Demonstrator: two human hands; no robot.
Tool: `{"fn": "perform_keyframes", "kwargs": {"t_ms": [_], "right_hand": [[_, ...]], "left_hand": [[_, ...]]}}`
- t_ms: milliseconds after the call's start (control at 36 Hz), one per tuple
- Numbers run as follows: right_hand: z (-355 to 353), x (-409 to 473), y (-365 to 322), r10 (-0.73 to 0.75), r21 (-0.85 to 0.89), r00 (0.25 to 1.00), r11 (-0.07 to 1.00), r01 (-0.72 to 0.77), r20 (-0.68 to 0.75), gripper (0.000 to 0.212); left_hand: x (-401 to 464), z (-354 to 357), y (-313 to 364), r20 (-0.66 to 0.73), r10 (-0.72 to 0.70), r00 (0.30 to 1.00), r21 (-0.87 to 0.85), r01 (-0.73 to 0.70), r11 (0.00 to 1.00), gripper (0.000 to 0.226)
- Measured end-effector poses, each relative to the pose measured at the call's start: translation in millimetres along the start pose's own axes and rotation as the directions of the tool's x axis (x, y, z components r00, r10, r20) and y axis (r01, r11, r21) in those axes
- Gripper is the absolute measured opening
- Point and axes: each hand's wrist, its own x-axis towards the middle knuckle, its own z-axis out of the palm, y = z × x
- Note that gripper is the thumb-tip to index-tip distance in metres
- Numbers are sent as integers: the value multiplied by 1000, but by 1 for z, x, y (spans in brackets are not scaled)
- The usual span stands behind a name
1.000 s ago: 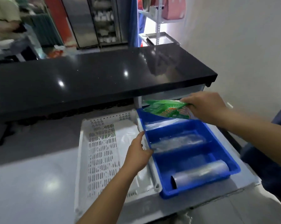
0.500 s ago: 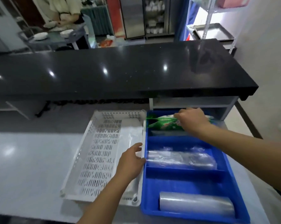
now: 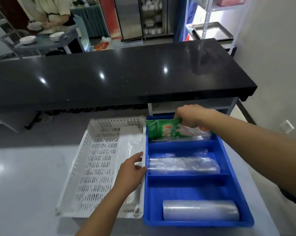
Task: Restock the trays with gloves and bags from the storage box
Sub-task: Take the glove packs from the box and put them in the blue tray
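My right hand (image 3: 189,116) pinched the top edge of the green glove packet (image 3: 169,131), which had come down from above the blue tray (image 3: 232,169) to stand in its far compartment (upright, leaning a little). My left hand (image 3: 131,169) stayed with loose fingers on the white tray (image 3: 96,167) rim. Gloves looked nearly stocked; clear bags (image 3: 183,165) and a roll (image 3: 200,210) filled the nearer compartments
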Motion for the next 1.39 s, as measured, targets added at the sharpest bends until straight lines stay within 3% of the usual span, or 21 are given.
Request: {"fn": "perform_keyframes", "kwargs": {"t_ms": [56, 139, 194, 333, 444, 944, 1139, 1389], "right_hand": [[9, 0, -3, 67, -55, 989, 996, -75, -132, 40], [38, -6, -13, 185, 2, 898, 979, -201, -400, 58], [60, -15, -23, 243, 68, 859, 969, -239, -450, 60], [101, -22, -28, 381, 243, 909, 910, -336, -169, 61], [108, -15, -22, 347, 301, 932, 904, -302, -107, 69], [114, -15, 4, 205, 284, 962, 947, -149, -181, 73], [127, -8, 17, 149, 187, 961, 977, -107, -231, 61], [117, -15, 4, 229, 188, 948, 964, -189, -219, 59]], "left_hand": [[-1, 0, -3, 10, -5, 1000, -41, 5, 999, 57], [1, 0, -5, 21, 1, 1000, -53, 0, 999, 58], [2, -1, -5, 28, 7, 1000, -49, -6, 999, 58], [4, -1, -6, 40, 13, 999, -34, -11, 999, 59], [4, -1, -6, 43, 7, 999, -50, -5, 999, 59], [-2, -1, 3, 20, -59, 998, -92, 61, 994, 57], [-3, 0, 4, 7, -101, 995, -110, 101, 989, 55], [-5, -1, -2, 8, -79, 997, -132, 80, 988, 55]]}}
